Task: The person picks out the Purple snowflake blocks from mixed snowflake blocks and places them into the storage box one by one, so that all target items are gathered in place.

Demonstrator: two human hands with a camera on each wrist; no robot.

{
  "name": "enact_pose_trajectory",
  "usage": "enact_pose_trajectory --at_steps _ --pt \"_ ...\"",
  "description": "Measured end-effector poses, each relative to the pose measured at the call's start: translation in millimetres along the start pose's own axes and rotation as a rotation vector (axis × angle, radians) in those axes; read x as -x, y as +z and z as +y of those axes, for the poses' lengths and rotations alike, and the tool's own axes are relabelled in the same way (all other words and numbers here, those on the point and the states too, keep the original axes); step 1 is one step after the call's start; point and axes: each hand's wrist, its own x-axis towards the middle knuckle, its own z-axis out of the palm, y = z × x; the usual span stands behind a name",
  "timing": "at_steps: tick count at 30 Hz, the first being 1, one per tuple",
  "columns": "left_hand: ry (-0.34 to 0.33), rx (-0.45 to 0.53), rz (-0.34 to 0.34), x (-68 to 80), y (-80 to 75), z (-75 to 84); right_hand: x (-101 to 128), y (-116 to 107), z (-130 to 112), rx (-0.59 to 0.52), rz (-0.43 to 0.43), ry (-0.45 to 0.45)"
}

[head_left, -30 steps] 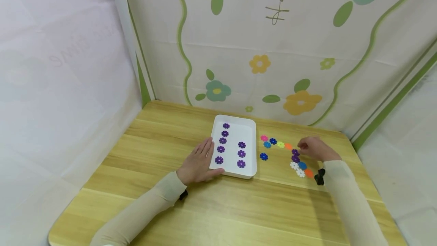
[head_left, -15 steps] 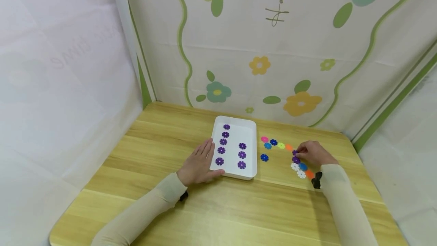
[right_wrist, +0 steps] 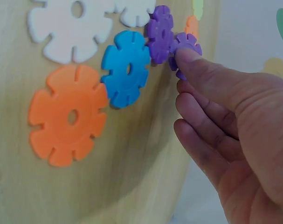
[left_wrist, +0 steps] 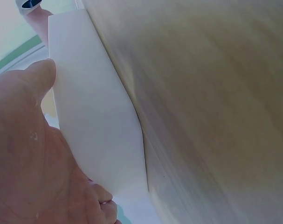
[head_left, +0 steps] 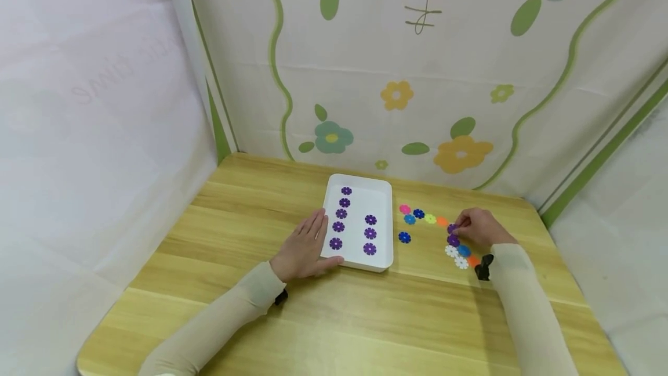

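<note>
Fingertips of the right hand point(head_left: 477, 228) pinch a purple disc point(right_wrist: 182, 46), right of the white tray point(head_left: 384, 235); thin, stiff, light, best taken by its notched rim. Left hand point(head_left: 305, 248) rests flat against the tray.

The tray point(head_left: 383, 190) was white and held purple discs point(head_left: 338, 227). At its 3 o'clock lay pink point(head_left: 404, 209), dark blue point(head_left: 404, 237), yellow-green point(head_left: 430, 219), orange point(head_left: 474, 261) and white discs point(head_left: 452, 251). The counter point(head_left: 334, 318) was pale woodgrain; the backdrop point(head_left: 469, 74) was flower-patterned.
</note>
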Motion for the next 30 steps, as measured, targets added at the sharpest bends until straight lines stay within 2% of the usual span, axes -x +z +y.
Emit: enact_pose_trajectory --at_steps 4,11,14,18,25,30 --pt "0.000 0.003 0.001 -1.6 1.1 0.0 -1 -8 0 0.011 -0.013 0.023" --pt "0.002 0.019 0.012 0.2 -3.0 2.4 -3 -19 -11 0.075 -0.033 -0.048" --pt "-0.003 0.021 -0.006 1.7 -7.9 3.8 -6 -22 -21 0.085 -0.031 -0.074" --pt "-0.011 0.000 -0.024 2.6 -11.4 3.7 -14 -25 -41 0.085 -0.036 -0.093" --pt "0.004 0.022 0.007 2.5 -10.3 2.8 -31 -26 -84 0.122 -0.044 -0.145" --pt "0.007 0.033 0.001 3.0 -12.4 4.8 -48 -25 -115 0.119 -0.044 -0.192"
